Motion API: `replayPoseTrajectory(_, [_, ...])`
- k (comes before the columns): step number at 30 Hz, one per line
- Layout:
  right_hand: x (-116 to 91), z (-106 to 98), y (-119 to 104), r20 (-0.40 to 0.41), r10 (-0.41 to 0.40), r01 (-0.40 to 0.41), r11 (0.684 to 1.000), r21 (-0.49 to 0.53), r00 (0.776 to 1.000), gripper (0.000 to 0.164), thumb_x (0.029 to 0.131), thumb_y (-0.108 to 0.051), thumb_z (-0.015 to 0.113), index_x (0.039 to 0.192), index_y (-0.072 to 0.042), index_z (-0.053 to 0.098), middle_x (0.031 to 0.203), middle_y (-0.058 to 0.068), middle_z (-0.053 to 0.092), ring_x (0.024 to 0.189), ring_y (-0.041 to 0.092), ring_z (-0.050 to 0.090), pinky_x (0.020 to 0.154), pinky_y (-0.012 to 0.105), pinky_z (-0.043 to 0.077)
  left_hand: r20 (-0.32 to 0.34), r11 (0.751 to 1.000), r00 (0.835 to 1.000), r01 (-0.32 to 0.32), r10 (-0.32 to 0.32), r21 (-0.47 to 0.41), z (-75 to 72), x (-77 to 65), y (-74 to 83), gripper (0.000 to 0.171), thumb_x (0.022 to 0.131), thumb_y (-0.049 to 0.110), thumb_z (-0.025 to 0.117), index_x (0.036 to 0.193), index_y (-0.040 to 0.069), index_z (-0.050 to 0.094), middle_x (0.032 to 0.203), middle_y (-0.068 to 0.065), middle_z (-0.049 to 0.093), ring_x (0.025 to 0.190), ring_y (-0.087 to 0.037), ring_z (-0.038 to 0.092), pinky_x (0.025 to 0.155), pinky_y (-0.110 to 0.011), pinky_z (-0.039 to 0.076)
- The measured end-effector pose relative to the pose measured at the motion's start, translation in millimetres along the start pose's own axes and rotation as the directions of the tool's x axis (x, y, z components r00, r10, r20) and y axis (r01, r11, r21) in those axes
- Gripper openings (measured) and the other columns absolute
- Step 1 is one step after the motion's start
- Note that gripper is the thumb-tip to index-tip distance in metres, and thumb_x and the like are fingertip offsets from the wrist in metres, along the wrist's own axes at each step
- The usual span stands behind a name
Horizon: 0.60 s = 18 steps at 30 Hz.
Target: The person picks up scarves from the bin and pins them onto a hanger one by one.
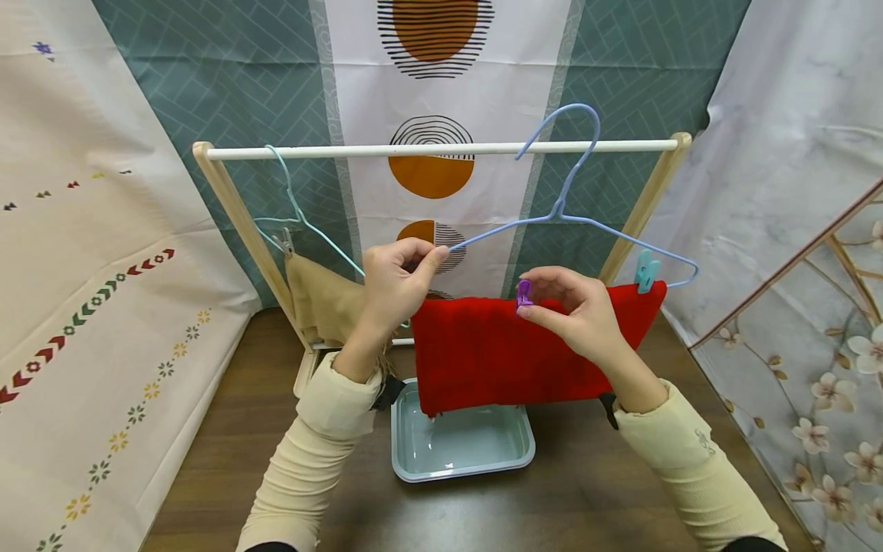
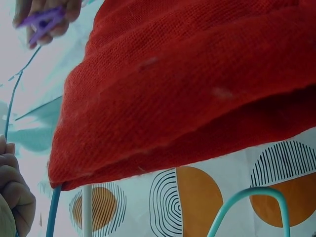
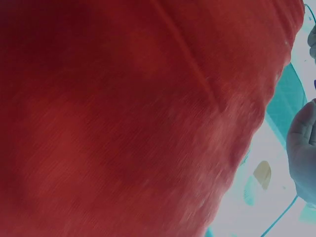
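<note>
My left hand (image 1: pixel 400 280) pinches the left end of a light blue hanger (image 1: pixel 513 223) whose hook is up by the white rail. Over the hanger's lower bar hangs a folded red cloth (image 1: pixel 476 353), fastened near its right end by a teal clothespin (image 1: pixel 646 272). In front of the cloth, my right hand (image 1: pixel 582 310) holds a purple clothespin (image 1: pixel 524 295) between thumb and fingers. That purple clothespin (image 2: pixel 43 22) shows at the top left of the left wrist view, apart from the cloth. The red cloth (image 3: pixel 133 118) fills most of the right wrist view.
A wooden-ended rack with a white rail (image 1: pixel 414 150) spans the back. At its left, a mint hanger (image 1: pixel 297 211) carries a tan cloth (image 1: pixel 324 299) held by a grey clip (image 1: pixel 287 241). Beneath the red cloth, a pale blue basin (image 1: pixel 462 471) stands on the brown table (image 1: pixel 579 491).
</note>
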State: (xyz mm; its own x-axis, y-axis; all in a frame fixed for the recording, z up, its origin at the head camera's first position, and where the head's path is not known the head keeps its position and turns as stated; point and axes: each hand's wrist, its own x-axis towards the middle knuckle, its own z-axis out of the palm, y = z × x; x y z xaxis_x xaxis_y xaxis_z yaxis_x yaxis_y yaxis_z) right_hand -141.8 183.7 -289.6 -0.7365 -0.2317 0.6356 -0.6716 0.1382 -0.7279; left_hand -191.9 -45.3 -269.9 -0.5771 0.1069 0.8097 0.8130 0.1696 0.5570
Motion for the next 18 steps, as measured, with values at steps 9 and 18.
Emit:
replayPoseTrajectory(9, [16,18,5,0.012,0.131,-0.131,0.986,0.102,0.991,0.024,0.076,0.008,0.067,0.099,0.011,0.061,0.089,0.001,0.067,0.077,0.02,0.06,0.074,0.028,0.051,0.0,1.0,1.0,-0.012,0.012,0.004,8.0,-0.3,-1.2,0.013,0.078,-0.002,0.067,0.066,-0.008,0.065,0.052,-0.01,0.055,0.043,-0.013,0.04,0.041,-0.02,0.034])
replayPoseTrajectory(18, [29,42,12,0.02,0.13,-0.13,0.942,0.31,0.991,0.022,0.075,0.008,0.068,0.086,-0.01,0.073,0.085,0.001,0.068,0.077,0.018,0.062,0.07,0.028,0.052,0.01,1.0,1.0,-0.018,0.018,-0.005,12.3,-0.6,-2.3,0.013,0.079,-0.003,0.066,0.067,-0.009,0.064,0.055,-0.013,0.058,0.043,-0.016,0.043,0.04,-0.026,0.038])
